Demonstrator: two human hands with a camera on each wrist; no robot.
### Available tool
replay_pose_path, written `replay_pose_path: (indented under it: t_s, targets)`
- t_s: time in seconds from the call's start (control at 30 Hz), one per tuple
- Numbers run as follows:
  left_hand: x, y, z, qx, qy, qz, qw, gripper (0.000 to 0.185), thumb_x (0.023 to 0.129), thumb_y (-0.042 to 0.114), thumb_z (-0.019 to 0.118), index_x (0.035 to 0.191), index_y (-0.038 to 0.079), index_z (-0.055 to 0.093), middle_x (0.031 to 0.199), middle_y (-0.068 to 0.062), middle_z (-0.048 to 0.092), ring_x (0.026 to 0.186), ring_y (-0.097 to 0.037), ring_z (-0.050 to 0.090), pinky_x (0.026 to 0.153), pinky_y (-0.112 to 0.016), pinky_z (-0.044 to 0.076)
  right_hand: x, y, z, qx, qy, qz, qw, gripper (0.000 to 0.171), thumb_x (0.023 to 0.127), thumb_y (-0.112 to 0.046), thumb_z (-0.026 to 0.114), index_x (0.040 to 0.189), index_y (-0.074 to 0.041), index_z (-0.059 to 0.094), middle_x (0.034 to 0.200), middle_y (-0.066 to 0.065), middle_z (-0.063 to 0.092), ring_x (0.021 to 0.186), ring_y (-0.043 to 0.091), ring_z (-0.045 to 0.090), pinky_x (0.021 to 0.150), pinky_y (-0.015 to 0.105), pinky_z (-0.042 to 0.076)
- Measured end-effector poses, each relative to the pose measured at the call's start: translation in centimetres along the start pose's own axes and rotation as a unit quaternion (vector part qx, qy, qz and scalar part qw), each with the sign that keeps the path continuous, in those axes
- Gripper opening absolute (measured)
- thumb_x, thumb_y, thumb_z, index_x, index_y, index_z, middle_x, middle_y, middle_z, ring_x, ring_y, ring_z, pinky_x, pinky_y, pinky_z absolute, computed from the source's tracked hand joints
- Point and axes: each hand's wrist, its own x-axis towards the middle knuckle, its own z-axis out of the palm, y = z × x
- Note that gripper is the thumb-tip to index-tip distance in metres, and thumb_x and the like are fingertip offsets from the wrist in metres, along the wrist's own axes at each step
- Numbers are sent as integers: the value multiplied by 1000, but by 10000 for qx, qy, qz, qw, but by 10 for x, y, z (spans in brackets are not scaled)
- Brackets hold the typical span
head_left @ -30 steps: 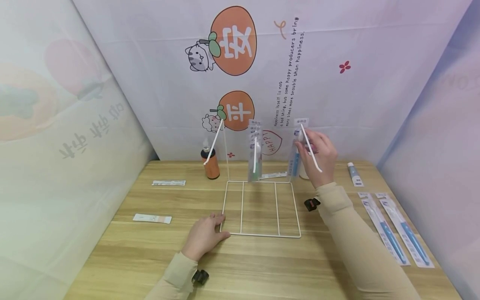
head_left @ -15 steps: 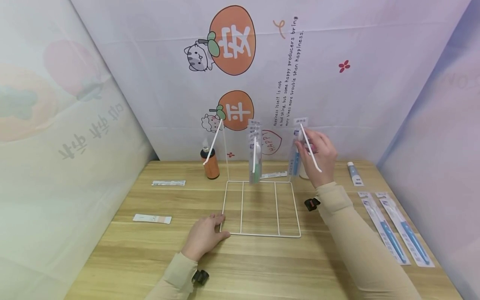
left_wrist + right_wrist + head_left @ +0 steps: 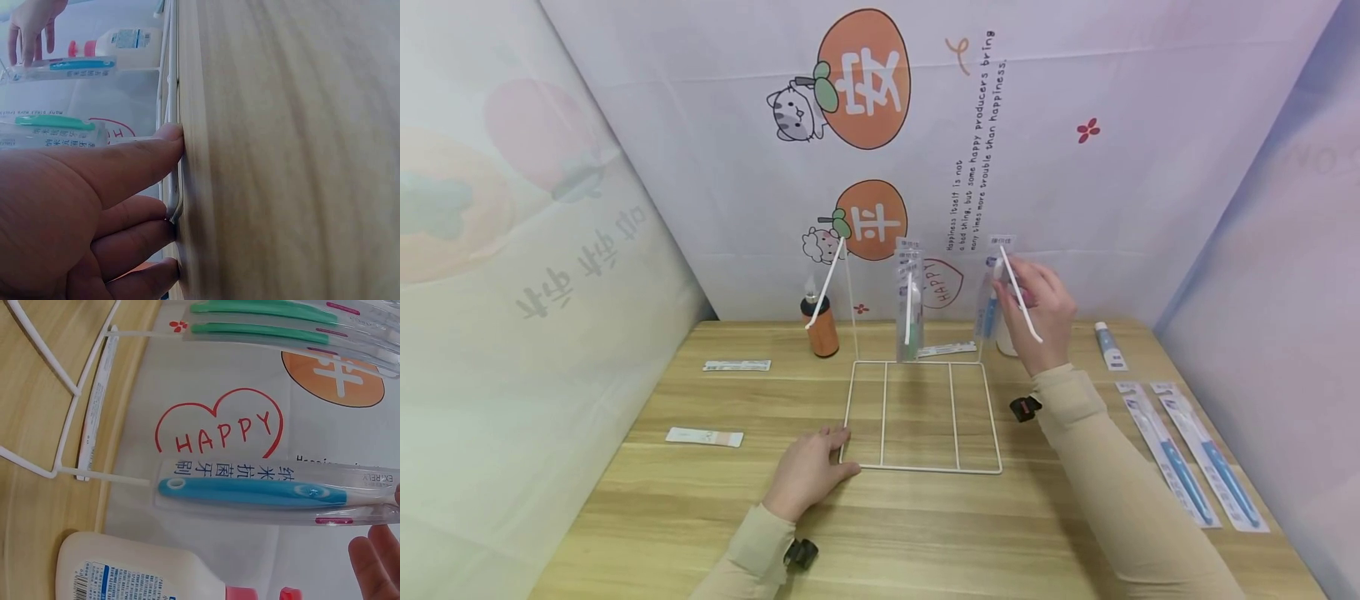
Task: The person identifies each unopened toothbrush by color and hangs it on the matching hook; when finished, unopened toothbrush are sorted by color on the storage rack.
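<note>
My right hand [image 3: 1043,317] pinches a packaged toothbrush [image 3: 988,317] with a blue handle at the rack's right hook [image 3: 1026,308]. In the right wrist view the toothbrush pack [image 3: 250,490] spans the picture, with fingertips [image 3: 375,550] at its edge. My left hand [image 3: 805,475] rests on the near left corner of the white wire rack [image 3: 925,471], thumb on the front wire and fingers by the side wire. Several packaged toothbrushes [image 3: 915,333] hang in a row on the middle hook; green handles [image 3: 262,328] show there. The left hook [image 3: 826,283] is bare.
Two blue toothbrush packs [image 3: 1172,454] and a small tube [image 3: 1109,346] lie on the right. A white bottle [image 3: 125,556] with a pink top stands behind the rack. An orange bottle [image 3: 823,333] stands back left; slim packets [image 3: 703,437] lie on the left and behind.
The lower end of the blue toothbrush pack has shifted up and back in the head view. Both hands stay almost where they were.
</note>
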Motion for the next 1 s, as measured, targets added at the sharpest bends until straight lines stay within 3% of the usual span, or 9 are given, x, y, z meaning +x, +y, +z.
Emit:
replay_pose_path:
  t_s: [0.2,0.3,0.4,0.53,0.67,0.77,1.0]
  targets:
    - [0,0,-1,7,1,13,10000,61,91,36,88,139,2,72,146,-14,67,134,-45,62,108,-61,52,-5,0,-6,170,-97,14,9998,36,95,-5,83,131,-11,79,111,16,76,99,29,73,87,8,53]
    - [0,0,-1,-2,14,39,10000,61,91,36,88,139,2,72,145,-15,67,134,-45,63,108,-60,53,-10,3,-12,219,-172,116,9995,40,92,0,85,130,-10,80,114,15,76,95,27,74,83,8,54]
    - [0,0,0,-21,27,72,10000,60,91,36,88,138,2,72,145,-15,67,134,-45,63,108,-60,52,-16,8,-23,242,-399,265,9986,45,89,2,86,131,-12,79,117,14,77,94,21,76,77,7,55]
    - [1,0,0,-2,41,101,9999,60,91,36,88,138,2,73,145,-14,67,134,-46,63,108,-59,52,-24,20,-43,485,-903,650,9926,52,88,5,87,135,-13,77,121,17,77,96,1,75,74,10,57]
    - [1,0,0,39,60,126,9999,61,91,36,88,138,1,72,144,-15,68,133,-46,63,108,-59,53,-33,38,-70,617,-1556,1258,9778,53,89,7,85,138,-10,75,129,18,74,93,-10,70,73,12,58]
    - [1,1,-1,29,53,147,9999,61,91,36,88,138,1,72,144,-17,67,132,-46,64,107,-60,53,-40,54,-96,434,-2175,1777,9588,51,94,-1,84,143,-8,71,136,19,69,90,-10,69,70,15,60]
    - [0,1,-1,-5,22,113,9999,61,91,35,88,139,1,72,143,-16,68,132,-46,63,107,-59,53,-45,86,-158,-180,-3432,2224,9124,59,100,-24,82,153,-8,62,145,26,63,89,-6,71,67,26,64]
